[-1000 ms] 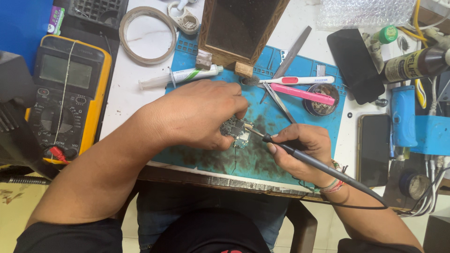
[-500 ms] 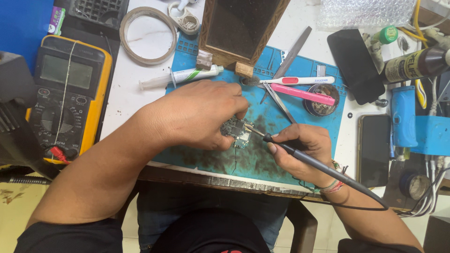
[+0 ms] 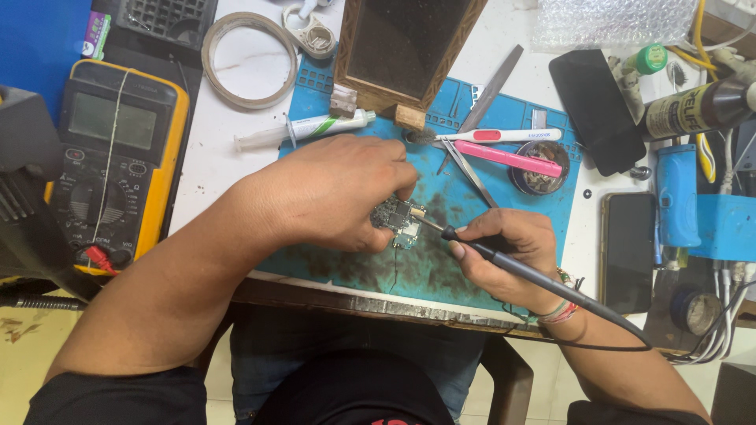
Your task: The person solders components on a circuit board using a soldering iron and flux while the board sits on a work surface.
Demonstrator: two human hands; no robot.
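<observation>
A blue mat (image 3: 472, 260) covered the near edge of my bench, grimy in the middle. A yellow meter (image 3: 118, 165) lay well off to the left of it, and a wooden frame (image 3: 402, 47) stood at its far edge. My left hand (image 3: 339, 193) lay curled, palm down, on the mat, its fingertips pinching the left side of a small board (image 3: 400, 222) and pinning it flat. My right hand (image 3: 512, 256) rested just right of the board, fingers closed like a pen grip around a black iron (image 3: 504, 260) whose cord trailed back past my wrist. The iron's tip touched the board's right edge, so the board sat between my two hands. A pink tool (image 3: 510, 157) and tweezers (image 3: 468, 169) lay beyond them.
</observation>
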